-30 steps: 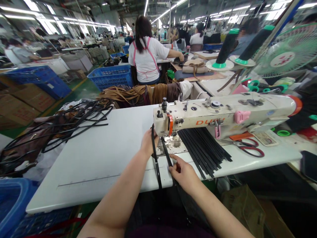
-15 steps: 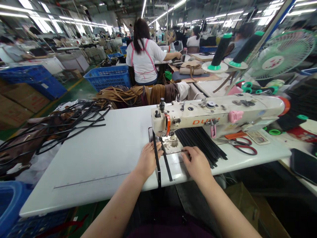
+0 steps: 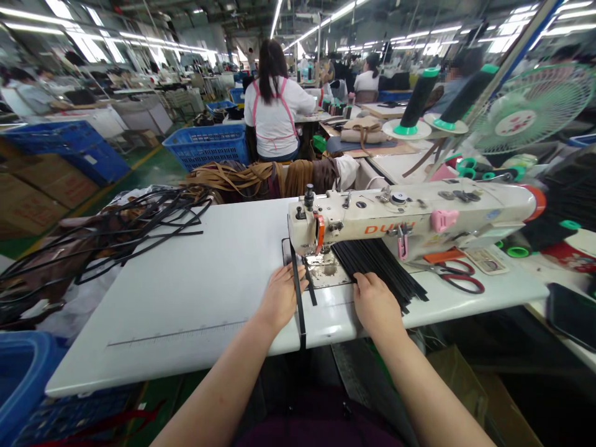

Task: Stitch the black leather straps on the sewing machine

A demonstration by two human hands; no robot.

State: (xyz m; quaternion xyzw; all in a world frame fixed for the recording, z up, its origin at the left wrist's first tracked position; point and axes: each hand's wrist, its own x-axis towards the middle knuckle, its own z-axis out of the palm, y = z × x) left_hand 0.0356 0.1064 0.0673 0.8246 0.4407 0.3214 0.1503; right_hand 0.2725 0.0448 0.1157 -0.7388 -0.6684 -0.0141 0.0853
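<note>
My left hand (image 3: 280, 297) lies just in front of the sewing machine's needle area, its fingers closed on a narrow black strap (image 3: 299, 304). That strap runs down from the machine head, across the hand and over the table's front edge. Beside the fingertips, a short black strip (image 3: 313, 292) extends from under the presser foot. My right hand (image 3: 376, 301) is at the left edge of a fanned pile of black strips (image 3: 379, 267), its curled fingertips pinching at a strip there. The sewing machine (image 3: 354, 223) stands over the metal needle plate (image 3: 326, 270).
Red-handled scissors (image 3: 460, 276) lie right of the pile, near a phone (image 3: 570, 316). Loose black straps (image 3: 153, 217) hang over the table's left end. Thread cones (image 3: 419, 99) and a green fan (image 3: 526, 118) stand behind. A co-worker (image 3: 274, 112) sits ahead, facing away.
The short strip has moved away from me under the presser foot, so less of it shows. My right hand has shifted right to the pile. The co-worker's outstretched arm has drawn in.
</note>
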